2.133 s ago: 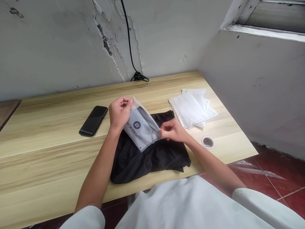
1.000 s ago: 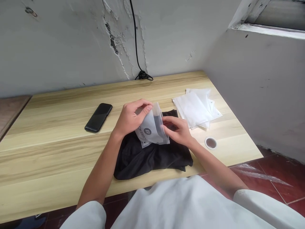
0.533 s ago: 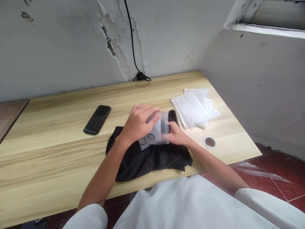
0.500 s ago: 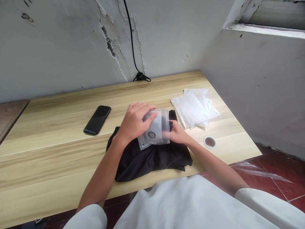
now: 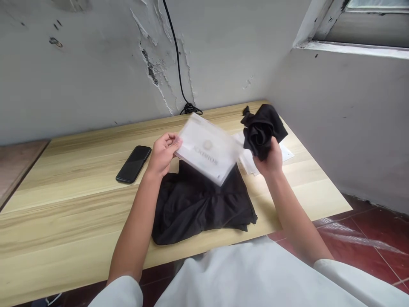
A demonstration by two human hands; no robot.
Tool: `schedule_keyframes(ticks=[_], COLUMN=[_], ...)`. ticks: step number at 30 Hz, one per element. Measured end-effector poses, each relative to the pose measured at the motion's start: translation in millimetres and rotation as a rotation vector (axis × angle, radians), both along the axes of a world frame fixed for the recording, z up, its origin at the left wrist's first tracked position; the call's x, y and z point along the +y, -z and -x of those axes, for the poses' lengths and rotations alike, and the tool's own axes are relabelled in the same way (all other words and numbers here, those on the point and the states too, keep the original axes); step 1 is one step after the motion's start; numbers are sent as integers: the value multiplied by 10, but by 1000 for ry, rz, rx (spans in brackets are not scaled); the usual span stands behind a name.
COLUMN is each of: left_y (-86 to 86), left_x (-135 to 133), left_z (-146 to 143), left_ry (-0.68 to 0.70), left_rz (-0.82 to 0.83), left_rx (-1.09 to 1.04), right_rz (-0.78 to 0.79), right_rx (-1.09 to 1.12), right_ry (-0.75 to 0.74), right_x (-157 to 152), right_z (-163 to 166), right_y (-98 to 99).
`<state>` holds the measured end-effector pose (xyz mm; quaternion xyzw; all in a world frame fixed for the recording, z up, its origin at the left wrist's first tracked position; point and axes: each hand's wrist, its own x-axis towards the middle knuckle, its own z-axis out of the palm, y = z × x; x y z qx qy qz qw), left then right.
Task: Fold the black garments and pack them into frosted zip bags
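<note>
The left hand (image 5: pixel 162 153) grasps the left edge of a translucent frosted plastic zip bag (image 5: pixel 207 149), which is held tilted above the surface. The grey lettering on the bag is blurred and only partly legible. Its interior looks pale, and whether anything lies inside cannot be told.

The right hand (image 5: pixel 270 158) is clenched around a crumpled bunch of black fabric (image 5: pixel 260 132), raised just right of the bag. The cloth hides most of the fingers.

Below the bag, a folded black garment (image 5: pixel 198 209) lies on the light wood-grain surface (image 5: pixel 64 221), its far part hidden by the bag in this view. To the right, a stack of white frosted bags (image 5: pixel 247 157) lies on the surface, largely hidden behind the black bunch and the right hand. Left of the left hand, and near it, a black smartphone (image 5: pixel 132 164) lies screen up. At the far edge, a coiled black cable (image 5: pixel 191 109) runs up a cracked, peeling white wall (image 5: pixel 96 72). Red floor tiles (image 5: pixel 361 247) show beyond the right edge.
</note>
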<state>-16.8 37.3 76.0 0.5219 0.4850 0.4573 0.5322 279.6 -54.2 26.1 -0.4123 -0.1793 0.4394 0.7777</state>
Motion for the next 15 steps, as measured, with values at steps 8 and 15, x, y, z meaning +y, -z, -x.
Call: schedule_keyframes(ticks=[8,15], left_y=[334,473], left_x=[-593,-921], left_z=[-844,-1512], left_ry=[293,520], left_rz=[501,634], left_rx=[-255,-302], right_rz=[-121,-64], right_rx=[-16,-97], right_ry=[-135,-139], right_x=[-41,-51], right_z=[-213,-132], right_y=[-43,-24])
